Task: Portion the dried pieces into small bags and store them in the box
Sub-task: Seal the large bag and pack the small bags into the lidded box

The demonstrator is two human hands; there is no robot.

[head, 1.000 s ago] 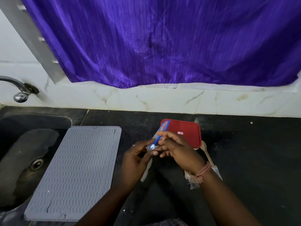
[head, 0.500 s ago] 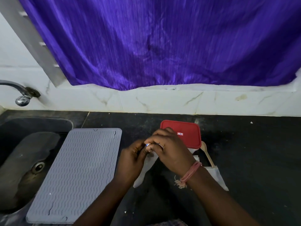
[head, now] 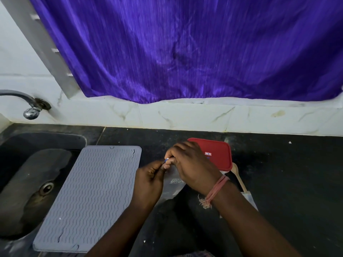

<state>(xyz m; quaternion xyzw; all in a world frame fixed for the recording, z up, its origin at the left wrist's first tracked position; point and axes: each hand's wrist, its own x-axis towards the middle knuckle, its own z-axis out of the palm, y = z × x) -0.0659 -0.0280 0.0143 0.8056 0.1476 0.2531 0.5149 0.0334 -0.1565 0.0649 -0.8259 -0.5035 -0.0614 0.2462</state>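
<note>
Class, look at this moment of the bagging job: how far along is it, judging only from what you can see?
Done: nothing visibly stored; the red-lidded box is shut. In hand: the left hand and right hand pinch the top edge of a small clear bag; its contents are unclear. Left: putting it in the box. More bags lie by the wooden spoon.

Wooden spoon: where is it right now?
In the head view, the pale wooden spoon lies on the black countertop, right of the red-lidded box, beside the right wrist.
</note>
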